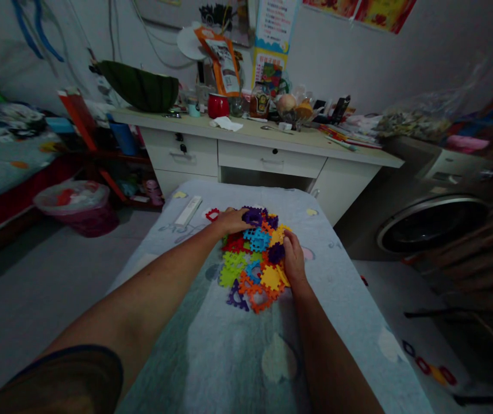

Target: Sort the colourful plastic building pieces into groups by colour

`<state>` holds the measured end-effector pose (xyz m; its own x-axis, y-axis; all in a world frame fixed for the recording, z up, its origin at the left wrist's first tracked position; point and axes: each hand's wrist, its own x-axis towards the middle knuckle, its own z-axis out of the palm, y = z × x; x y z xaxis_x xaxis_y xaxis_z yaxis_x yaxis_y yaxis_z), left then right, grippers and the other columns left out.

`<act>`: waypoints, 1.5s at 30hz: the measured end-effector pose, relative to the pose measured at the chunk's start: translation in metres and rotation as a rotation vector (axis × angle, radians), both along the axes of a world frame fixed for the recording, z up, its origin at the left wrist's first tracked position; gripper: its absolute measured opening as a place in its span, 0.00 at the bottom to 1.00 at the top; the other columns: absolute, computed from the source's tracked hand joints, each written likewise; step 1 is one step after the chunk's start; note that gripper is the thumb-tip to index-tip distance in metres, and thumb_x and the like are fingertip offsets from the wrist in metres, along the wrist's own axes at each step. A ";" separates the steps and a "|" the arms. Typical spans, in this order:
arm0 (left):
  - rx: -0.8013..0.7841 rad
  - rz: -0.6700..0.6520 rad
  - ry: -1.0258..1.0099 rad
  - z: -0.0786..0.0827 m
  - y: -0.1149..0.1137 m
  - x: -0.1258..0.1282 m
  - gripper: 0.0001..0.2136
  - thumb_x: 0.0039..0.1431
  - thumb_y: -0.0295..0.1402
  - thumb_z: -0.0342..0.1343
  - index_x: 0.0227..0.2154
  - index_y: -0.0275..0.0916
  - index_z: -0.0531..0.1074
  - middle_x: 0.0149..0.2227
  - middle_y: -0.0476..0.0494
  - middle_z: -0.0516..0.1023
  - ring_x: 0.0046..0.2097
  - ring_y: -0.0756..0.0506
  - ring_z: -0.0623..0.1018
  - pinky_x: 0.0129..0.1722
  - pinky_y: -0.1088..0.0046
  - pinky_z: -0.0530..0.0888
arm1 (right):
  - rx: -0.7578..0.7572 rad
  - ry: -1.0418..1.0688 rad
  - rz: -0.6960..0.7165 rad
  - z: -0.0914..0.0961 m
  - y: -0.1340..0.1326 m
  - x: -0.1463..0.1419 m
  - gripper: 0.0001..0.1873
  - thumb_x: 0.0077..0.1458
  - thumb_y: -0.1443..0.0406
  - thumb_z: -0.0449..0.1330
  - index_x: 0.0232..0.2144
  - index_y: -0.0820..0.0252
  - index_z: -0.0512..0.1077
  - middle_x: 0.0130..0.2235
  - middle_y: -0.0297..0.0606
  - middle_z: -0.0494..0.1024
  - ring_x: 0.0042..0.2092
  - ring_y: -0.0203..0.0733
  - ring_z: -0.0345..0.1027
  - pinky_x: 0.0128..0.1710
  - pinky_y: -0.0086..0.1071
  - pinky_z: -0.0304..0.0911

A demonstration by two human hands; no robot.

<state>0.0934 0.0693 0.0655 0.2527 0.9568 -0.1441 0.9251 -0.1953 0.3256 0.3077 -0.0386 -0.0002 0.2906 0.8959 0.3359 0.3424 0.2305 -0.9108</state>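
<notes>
A heap of foam puzzle pieces (253, 261) in purple, blue, green, orange, yellow and red lies on a pale cloth-covered table (229, 356). My left hand (231, 220) rests at the heap's far left edge, fingers closed on a purple piece (253, 217). On the heap's right side, my right hand (293, 256) has its fingers curled against another purple piece (276, 252). A single red piece (212, 214) lies apart, to the left of my left hand.
A white remote-like bar (188, 210) lies on the table's far left. Behind stands a cream desk (268, 152) crowded with a red mug, bottles and papers. A washing machine (431, 218) is at right, a pink bin (76, 206) at left. Loose pieces (430, 365) lie on the floor.
</notes>
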 end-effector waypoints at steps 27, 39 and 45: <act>0.320 0.013 -0.022 0.004 -0.014 -0.009 0.22 0.60 0.44 0.49 0.53 0.42 0.71 0.59 0.36 0.67 0.59 0.35 0.67 0.57 0.58 0.66 | -0.034 -0.048 -0.001 0.004 -0.002 -0.001 0.24 0.62 0.50 0.47 0.48 0.59 0.71 0.51 0.43 0.75 0.54 0.46 0.65 0.57 0.41 0.58; -0.057 -0.079 -0.024 -0.012 0.022 0.037 0.34 0.50 0.58 0.52 0.58 0.50 0.67 0.65 0.37 0.61 0.63 0.26 0.61 0.58 0.42 0.59 | -0.046 -0.071 0.002 0.003 -0.001 0.001 0.25 0.63 0.49 0.46 0.47 0.59 0.72 0.50 0.44 0.76 0.54 0.47 0.66 0.57 0.42 0.57; -0.098 -0.201 -0.078 0.001 -0.010 0.029 0.29 0.57 0.59 0.44 0.49 0.44 0.73 0.54 0.39 0.75 0.53 0.36 0.75 0.52 0.60 0.69 | -0.009 -0.089 0.007 0.000 0.000 0.002 0.25 0.63 0.49 0.45 0.46 0.58 0.72 0.48 0.43 0.77 0.53 0.47 0.66 0.56 0.42 0.58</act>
